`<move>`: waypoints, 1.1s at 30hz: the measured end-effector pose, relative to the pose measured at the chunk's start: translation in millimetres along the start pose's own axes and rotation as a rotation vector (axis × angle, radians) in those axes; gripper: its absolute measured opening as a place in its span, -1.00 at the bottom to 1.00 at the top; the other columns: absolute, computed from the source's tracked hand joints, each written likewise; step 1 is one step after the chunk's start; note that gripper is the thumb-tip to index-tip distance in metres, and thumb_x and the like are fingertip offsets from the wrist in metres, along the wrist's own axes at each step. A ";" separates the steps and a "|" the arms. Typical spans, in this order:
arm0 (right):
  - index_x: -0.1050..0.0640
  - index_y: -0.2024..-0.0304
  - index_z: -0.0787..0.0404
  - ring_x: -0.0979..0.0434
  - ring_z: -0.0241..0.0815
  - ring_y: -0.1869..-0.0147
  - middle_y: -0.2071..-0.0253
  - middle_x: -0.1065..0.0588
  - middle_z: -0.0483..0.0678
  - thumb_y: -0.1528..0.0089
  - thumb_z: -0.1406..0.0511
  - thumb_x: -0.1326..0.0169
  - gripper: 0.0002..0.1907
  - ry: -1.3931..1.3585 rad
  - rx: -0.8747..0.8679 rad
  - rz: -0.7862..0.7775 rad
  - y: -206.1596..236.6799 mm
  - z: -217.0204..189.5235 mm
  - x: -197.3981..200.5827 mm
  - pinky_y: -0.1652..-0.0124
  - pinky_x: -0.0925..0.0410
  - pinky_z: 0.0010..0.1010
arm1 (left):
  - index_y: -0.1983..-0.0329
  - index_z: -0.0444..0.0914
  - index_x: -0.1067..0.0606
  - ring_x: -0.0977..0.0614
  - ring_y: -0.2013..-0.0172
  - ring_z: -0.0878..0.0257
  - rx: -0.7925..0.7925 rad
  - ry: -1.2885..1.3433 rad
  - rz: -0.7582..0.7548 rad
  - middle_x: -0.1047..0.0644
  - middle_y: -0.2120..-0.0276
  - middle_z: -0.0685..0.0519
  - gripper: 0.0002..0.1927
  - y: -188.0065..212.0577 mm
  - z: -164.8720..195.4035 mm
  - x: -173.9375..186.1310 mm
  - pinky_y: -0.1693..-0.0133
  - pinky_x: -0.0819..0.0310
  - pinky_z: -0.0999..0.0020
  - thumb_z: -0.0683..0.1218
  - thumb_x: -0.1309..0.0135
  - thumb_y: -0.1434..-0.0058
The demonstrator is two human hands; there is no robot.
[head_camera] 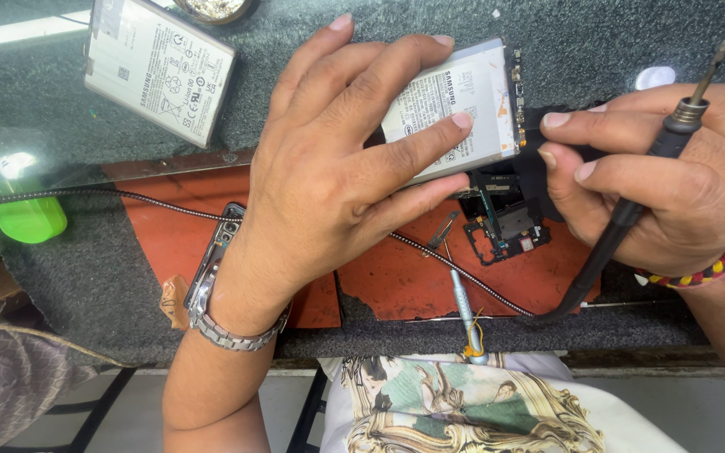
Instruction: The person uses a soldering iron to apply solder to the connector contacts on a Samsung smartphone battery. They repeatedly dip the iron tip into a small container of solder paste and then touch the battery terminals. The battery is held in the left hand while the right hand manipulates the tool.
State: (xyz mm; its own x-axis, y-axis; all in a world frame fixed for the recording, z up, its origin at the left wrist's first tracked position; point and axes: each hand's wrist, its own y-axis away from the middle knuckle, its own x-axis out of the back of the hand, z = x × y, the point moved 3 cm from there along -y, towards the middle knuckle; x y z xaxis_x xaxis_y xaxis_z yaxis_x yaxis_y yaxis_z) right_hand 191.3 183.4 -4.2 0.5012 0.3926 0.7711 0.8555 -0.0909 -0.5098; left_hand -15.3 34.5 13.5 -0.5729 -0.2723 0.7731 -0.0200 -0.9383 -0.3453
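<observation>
Left hand (329, 159) is spread flat over the opened phone (505, 214), fingers fanned out and pressing on the phone battery (472, 105), a flat silvery-white rectangular pack with small dark print and symbols across its face. The index and middle fingertips lie right on its label, and the pack sits slightly tilted, its upper right corner pointing toward the far edge of the bench. Along the battery's right edge there is a narrow strip of tiny gold and dark components, and below it the phone's dark inner frame shows, with a black board section and small parts exposed. Right hand (673, 180) is closed around a soldering iron (669, 143), the black handle running diagonally through the fist, the metal tip pointing up and to the right, well away from the phone; its thumb and forefinger tips come in just beside the battery's right edge, though whether they actually pinch anything there I cannot tell. The phone lies on a worn orange mat (396, 281), which sits on a dark speckled bench top (86, 277). A braided cable (127, 197) runs across the mat and under the left wrist, which wears a metal watch (220, 323). A slim silver screwdriver (463, 306) lies on the mat near the front edge, just below the phone. A second battery (159, 65), same pale look, rests apart at the upper left, and a green object (25, 216) sits at the far left.
</observation>
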 end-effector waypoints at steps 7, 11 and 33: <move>-0.36 0.19 0.21 -0.57 -0.02 0.26 0.14 -0.61 0.21 -0.18 0.38 -0.25 -0.70 -0.155 -0.082 -0.028 17.4 13.6 -1.3 0.29 -0.40 -0.35 | -0.10 -0.12 -0.61 -0.49 -0.23 0.02 0.008 -0.009 -0.001 -0.44 -0.26 -0.09 -0.60 0.2 0.5 -0.8 -0.41 -0.17 -0.12 0.05 -0.40 -0.24; -0.39 0.16 0.24 -0.58 -0.03 0.20 0.12 -0.55 0.18 -0.23 0.35 -0.20 -0.75 -0.278 -0.188 0.053 32.2 17.0 -4.9 0.25 -0.44 -0.34 | -0.11 -0.11 -0.61 -0.48 -0.23 0.02 -0.007 -0.007 0.008 -0.43 -0.27 -0.10 -0.61 0.0 -0.3 -1.7 -0.41 -0.16 -0.12 0.04 -0.38 -0.25; -0.56 0.24 0.15 -0.59 0.04 0.02 0.14 -0.46 -0.04 0.01 0.43 -0.40 -0.66 -0.325 -0.020 -0.070 31.3 17.0 1.6 0.03 -0.54 -0.13 | -0.14 -0.12 -0.59 -0.46 -0.25 0.03 -0.008 -0.010 -0.021 -0.41 -0.29 -0.08 -0.61 1.5 -1.4 -0.9 -0.42 -0.15 -0.11 0.04 -0.35 -0.29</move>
State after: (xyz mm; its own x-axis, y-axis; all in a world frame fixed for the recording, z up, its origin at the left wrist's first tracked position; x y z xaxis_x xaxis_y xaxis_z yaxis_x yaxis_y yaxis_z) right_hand 216.7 196.7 -25.4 0.3763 0.6696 0.6404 0.8904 -0.0702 -0.4498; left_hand -16.0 33.6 11.6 -0.5644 -0.2541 0.7854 -0.0384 -0.9423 -0.3325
